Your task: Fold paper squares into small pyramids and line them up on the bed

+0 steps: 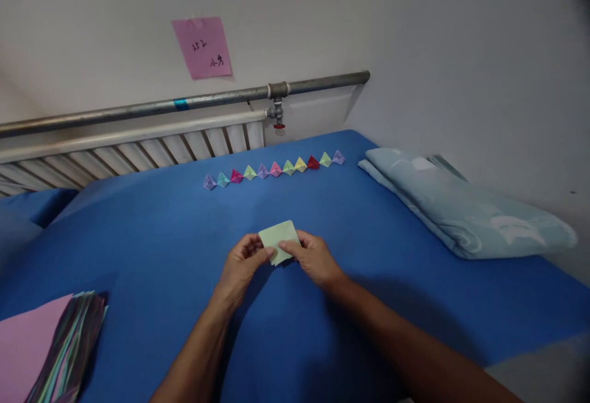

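A folded sheet of pale green paper [282, 235] is held up between my two hands, above the blue bedding. My left hand [243, 262] pinches its left side, thumb on the near face. On the right side, my right hand [318, 258] grips the paper with its thumb lying across the front. The fingers behind the paper are partly hidden. Beyond my hands lies a row of several small folded paper pieces [275, 169] in purple, teal, red, green, pink and yellow.
At the lower left sits a stack of coloured paper [32, 341], pink on top. A folded light-blue blanket [461, 212] lies at the right by the wall. Behind the blue bedding [161, 237] run a radiator [203, 139] and a metal pipe [221, 97]. A pink note [203, 46] hangs above.
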Action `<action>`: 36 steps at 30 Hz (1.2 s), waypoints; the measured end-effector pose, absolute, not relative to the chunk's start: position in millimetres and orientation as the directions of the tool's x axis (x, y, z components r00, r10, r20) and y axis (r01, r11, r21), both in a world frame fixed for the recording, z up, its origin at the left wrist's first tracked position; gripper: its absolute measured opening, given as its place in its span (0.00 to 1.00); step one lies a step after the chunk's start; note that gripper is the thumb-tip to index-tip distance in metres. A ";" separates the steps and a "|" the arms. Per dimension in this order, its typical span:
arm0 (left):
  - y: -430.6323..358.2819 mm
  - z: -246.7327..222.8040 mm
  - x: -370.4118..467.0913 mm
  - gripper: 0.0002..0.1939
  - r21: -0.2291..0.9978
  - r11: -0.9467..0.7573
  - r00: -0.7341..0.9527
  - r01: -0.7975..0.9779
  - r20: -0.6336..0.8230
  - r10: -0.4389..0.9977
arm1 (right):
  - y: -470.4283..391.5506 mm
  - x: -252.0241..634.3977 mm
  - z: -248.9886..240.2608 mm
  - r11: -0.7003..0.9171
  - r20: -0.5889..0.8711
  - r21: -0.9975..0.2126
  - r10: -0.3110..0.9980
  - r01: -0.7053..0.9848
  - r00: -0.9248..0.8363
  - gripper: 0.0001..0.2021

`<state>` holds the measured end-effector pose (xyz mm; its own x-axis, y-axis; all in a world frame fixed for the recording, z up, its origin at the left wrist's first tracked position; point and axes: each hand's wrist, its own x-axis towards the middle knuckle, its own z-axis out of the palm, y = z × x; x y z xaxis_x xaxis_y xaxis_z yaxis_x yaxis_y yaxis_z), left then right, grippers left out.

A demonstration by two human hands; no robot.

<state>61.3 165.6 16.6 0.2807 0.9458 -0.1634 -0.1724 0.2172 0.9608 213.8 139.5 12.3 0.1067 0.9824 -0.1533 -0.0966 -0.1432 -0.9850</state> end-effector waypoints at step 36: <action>132.5 -2.8 30.0 0.09 0.425 -0.697 0.627 0.577 0.316 0.712 | 99.7 231.9 -1.3 0.625 0.339 -0.228 0.770 0.746 -0.541 0.08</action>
<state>30.0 132.5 -2.8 0.6268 0.7120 0.3165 0.5774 -0.6972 0.4250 231.9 99.7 -1.3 -0.5409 0.7697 0.3390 0.7465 0.6251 -0.2282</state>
